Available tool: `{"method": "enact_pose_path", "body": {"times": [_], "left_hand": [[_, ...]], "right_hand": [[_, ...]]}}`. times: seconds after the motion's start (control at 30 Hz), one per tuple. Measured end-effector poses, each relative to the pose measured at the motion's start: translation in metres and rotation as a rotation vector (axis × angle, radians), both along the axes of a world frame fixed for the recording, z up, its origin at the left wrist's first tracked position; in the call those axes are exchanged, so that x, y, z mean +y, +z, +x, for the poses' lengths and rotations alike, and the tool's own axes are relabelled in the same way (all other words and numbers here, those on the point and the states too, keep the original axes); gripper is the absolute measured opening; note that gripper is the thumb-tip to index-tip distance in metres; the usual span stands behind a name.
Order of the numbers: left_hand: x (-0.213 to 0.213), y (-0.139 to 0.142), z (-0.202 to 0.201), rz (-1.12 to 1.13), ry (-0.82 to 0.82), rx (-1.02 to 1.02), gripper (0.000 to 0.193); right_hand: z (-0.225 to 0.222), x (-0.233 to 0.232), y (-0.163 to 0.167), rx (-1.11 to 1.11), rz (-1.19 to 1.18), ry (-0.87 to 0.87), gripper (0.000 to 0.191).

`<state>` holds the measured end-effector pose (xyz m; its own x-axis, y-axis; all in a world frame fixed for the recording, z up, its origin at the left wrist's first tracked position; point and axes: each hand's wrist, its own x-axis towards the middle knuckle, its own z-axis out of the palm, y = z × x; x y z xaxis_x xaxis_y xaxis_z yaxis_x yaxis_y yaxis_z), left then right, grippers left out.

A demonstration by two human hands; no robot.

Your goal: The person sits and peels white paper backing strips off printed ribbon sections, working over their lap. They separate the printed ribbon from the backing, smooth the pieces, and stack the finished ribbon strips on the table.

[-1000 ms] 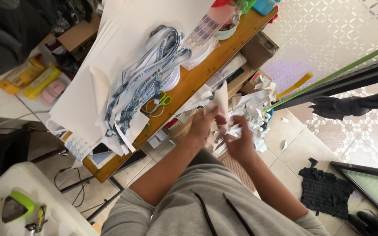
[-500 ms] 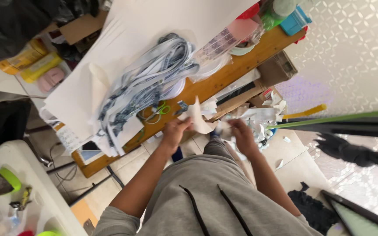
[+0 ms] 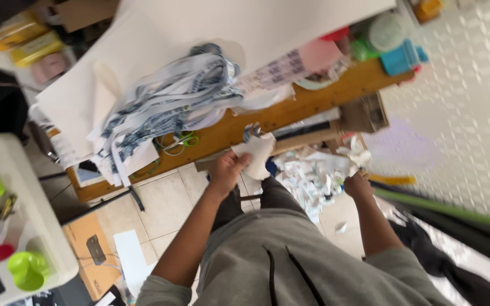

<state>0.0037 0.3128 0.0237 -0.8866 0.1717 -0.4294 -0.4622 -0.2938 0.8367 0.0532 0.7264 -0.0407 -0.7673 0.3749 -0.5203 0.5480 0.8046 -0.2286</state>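
While the head camera tilts, the work reads as follows.

Step in hand: judging by the grip, sorting or trimming cut paper beside the wooden table (image 3: 313,105).
Left hand (image 3: 228,170): 1, fingers curled tight round a white paper piece (image 3: 254,152), held just below the table edge.
Right hand (image 3: 358,184): 1, closed into a loose fist over the scrap pile (image 3: 313,173); whether it grips anything I cannot tell.
Next move calls for: probably a steady hold on the paper piece and a free right hand, with the green-handled scissors (image 3: 178,141) lying on the table within reach.
Paper pieces in hand: 1.
Scissors: 1 pair.
Printed strip heap (image 3: 171,102): 1 tangled bundle, strips too many to count, lying on a white sheet (image 3: 160,34).
Scrap pile: 1, on the floor between the legs and the table.
Green cup (image 3: 26,271): 1, on the white side table (image 3: 18,187).
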Motion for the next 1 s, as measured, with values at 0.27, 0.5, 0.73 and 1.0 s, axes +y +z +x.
{"method": "enact_pose_path", "body": {"times": [0.27, 0.5, 0.73, 1.0], "left_hand": [[-0.001, 0.006, -0.002, -0.045, 0.032, 0.034, 0.02], [-0.037, -0.034, -0.002, 0.008, 0.129, 0.101, 0.019], [-0.071, -0.118, 0.012, -0.415, 0.129, 0.387, 0.027], [-0.104, -0.147, 0.045, -0.688, -0.193, 0.335, 0.039]], "right_hand": [[-0.084, -0.111, -0.002, 0.195, -0.694, 0.605, 0.095], [-0.111, -0.19, 0.006, -0.002, -1.158, 0.359, 0.052], [-0.112, -0.19, -0.039, -0.127, -0.923, 0.267, 0.038], [-0.122, -0.201, -0.096, 0.168, -1.009, 0.63, 0.023]]}}
